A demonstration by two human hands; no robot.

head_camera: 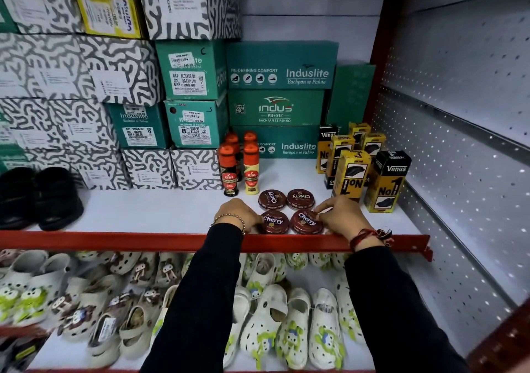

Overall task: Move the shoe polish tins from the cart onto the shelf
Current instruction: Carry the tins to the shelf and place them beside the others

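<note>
Four dark red Cherry shoe polish tins lie flat on the white shelf (143, 212), set two by two near its red front lip (114, 240). Rear pair: rear left tin (271, 199) and rear right tin (300, 199), side by side, lids up, no hand on them. Front pair: front left tin (274, 222) and front right tin (306, 222), just behind the lip and nearly touching each other.

Left hand (236, 214) rests on the shelf with its fingers curled against the left edge of the front left tin — in contact, though whether it grips cannot be told. Right hand (341, 216) has its fingertips pinched on the right rim of the front right tin. Both arms wear black sleeves; a bead bracelet (232, 217) sits on the left wrist, a red thread band (370, 236) on the right.

Behind the tins stand Kiwi liquid polish bottles (239, 168) with orange caps, upright. To the right stand yellow-and-black Venus cartons (352, 171), also upright. Green Induslite shoe boxes (281, 65) and patterned grey-white boxes (57, 65) are stacked at the back. Black shoes (40, 197) sit at far left. White clogs (272, 315) fill the lower shelf.
</note>
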